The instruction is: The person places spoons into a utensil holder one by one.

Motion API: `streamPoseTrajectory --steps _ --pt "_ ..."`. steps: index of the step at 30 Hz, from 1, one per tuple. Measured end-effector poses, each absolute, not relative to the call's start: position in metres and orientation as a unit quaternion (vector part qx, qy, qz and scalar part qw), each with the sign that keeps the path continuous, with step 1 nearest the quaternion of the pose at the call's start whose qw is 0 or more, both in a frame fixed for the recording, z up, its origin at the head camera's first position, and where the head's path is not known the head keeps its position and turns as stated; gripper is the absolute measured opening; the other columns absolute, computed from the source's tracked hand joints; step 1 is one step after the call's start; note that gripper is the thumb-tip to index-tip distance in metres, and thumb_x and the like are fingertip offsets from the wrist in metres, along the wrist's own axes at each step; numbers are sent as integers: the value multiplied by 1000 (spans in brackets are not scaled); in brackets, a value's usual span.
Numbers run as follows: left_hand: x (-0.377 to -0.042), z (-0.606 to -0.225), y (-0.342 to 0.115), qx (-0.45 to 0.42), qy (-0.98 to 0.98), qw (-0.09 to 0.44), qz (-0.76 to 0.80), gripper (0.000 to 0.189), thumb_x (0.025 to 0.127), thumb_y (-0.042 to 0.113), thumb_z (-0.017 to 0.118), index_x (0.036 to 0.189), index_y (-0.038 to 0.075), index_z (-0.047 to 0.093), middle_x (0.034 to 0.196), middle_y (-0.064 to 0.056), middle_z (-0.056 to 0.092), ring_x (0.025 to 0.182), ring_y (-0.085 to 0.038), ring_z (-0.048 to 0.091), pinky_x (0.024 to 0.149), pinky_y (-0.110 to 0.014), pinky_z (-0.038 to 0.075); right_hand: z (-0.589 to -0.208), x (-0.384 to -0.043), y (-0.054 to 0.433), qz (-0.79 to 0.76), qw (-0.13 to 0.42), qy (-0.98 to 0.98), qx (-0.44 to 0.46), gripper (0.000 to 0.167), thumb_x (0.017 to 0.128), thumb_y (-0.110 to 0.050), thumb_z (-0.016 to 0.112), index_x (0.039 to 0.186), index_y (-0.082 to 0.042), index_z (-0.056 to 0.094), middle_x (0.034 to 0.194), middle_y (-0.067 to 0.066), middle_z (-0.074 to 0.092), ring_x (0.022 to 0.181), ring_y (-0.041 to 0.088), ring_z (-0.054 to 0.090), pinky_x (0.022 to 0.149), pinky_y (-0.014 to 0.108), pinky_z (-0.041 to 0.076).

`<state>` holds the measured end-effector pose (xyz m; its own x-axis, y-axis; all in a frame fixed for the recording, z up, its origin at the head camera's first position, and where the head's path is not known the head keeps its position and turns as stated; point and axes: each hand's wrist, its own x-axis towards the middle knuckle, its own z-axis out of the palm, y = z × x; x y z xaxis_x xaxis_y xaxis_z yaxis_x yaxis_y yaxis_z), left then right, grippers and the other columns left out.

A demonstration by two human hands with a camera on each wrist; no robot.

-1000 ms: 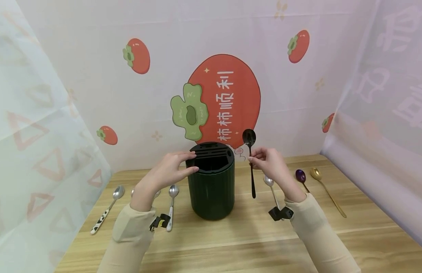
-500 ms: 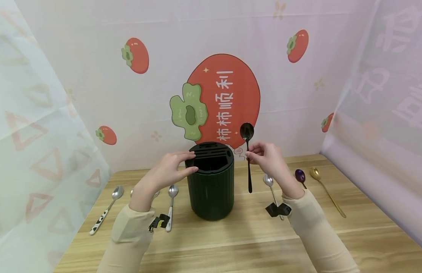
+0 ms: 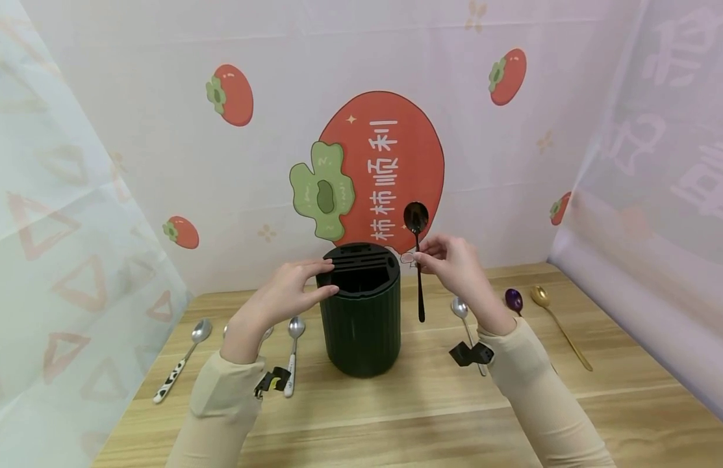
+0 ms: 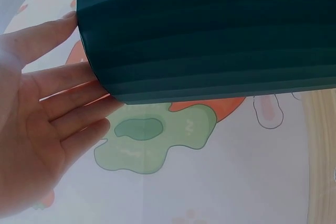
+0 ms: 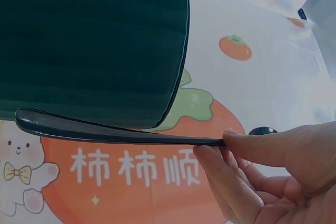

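A dark green ribbed utensil holder [image 3: 362,338] with a black divided top stands upright on the wooden table. My left hand [image 3: 285,289] rests its fingertips on the left side of the rim, fingers fairly straight; the left wrist view shows those fingers [image 4: 79,95] at the edge of the holder [image 4: 210,35]. Right of the holder, my right hand [image 3: 457,266] pinches a black spoon [image 3: 420,286] midway along its handle, bowl up and handle down, above the table. In the right wrist view the spoon's handle [image 5: 105,132] passes beside the green wall [image 5: 94,51].
To the left lie a cow-print-handled spoon [image 3: 186,354], a white-handled spoon [image 3: 293,351] and others partly behind my left wrist. At right lie a silver spoon [image 3: 462,312], a purple spoon [image 3: 514,300] and a gold spoon [image 3: 562,328]. A printed cloth [image 3: 484,162] hangs behind.
My right hand has moved left and upward with the black spoon, bringing it closer to the holder. My left hand has stayed at the rim.
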<state>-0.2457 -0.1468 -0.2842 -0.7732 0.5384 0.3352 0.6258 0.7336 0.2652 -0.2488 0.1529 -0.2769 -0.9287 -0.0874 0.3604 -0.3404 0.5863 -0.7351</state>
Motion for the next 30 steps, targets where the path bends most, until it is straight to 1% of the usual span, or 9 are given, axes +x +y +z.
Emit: streamPoseTrajectory --steps 6,12,22,30 --pt "-246 -283 -147 -312 -925 116 -186 50 92 39 60 130 7 58 133 -9 58 128 -27 50 106 -44 40 -272 -247 151 427 160 -880 131 20 89 -18 67 99 -1 65 92 14 71 78 21 70 69 32 59" --pt "-246 -283 -147 -308 -926 113 -186 50 92 39 60 131 8 58 134 -9 57 129 -27 49 106 -44 40 -267 -245 148 420 169 -881 139 19 88 -19 68 98 -2 66 90 13 71 79 21 70 70 33 58" --pt "-246 -284 -147 -309 -926 116 -184 50 92 40 60 130 8 59 133 -8 58 128 -26 50 106 -44 41 -260 -241 141 441 169 -870 146 22 89 -19 68 101 -2 65 94 13 71 79 21 70 68 29 58" --pt "-245 -284 -147 -311 -925 119 -184 50 92 40 60 130 7 59 132 -8 59 128 -26 50 106 -44 41 -255 -241 139 441 191 -864 149 21 89 -21 68 100 -3 65 93 12 70 81 21 69 68 30 58"
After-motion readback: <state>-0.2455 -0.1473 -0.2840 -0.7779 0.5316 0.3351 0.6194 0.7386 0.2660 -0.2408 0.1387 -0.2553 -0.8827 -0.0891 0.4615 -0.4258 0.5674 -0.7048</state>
